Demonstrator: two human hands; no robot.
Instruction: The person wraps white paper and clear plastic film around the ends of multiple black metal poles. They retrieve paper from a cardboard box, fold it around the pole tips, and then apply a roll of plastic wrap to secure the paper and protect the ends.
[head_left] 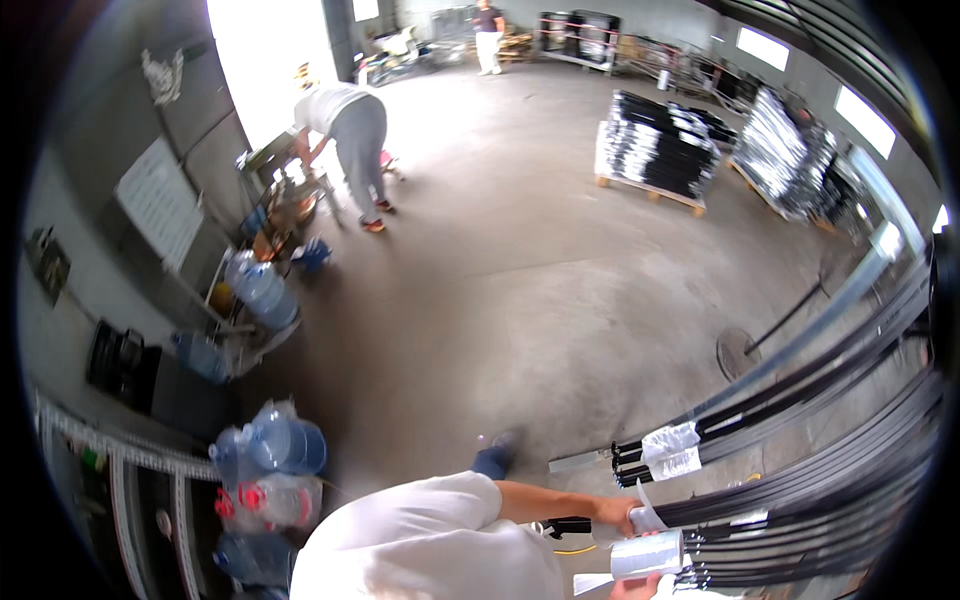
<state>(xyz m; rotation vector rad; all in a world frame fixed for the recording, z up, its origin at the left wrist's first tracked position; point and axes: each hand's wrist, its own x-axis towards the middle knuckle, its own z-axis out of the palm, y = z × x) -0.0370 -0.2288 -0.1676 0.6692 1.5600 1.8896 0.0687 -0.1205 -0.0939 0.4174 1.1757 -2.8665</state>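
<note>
My left hand point(612, 513) reaches across to the lower right, its fingers closed on a white sheet of film point(648, 515) at the ends of a bundle of black rods point(780, 500). Just below, a whitish roll of wrapping film point(646, 555) lies across more rod ends. My right hand point(637, 588) shows only in part at the lower edge, thumb and fingers against the underside of the roll. Another white flap point(592, 582) sticks out left of that hand. My white-sleeved left shoulder fills the bottom middle.
Farther back, a second rod bundle carries a white wrap point(670, 450). Large water bottles point(285, 440) stand at left by a metal shelf point(150, 460). One person point(350, 125) bends near the bright doorway; another point(488, 35) stands far back. Pallets hold wrapped black stacks point(660, 145).
</note>
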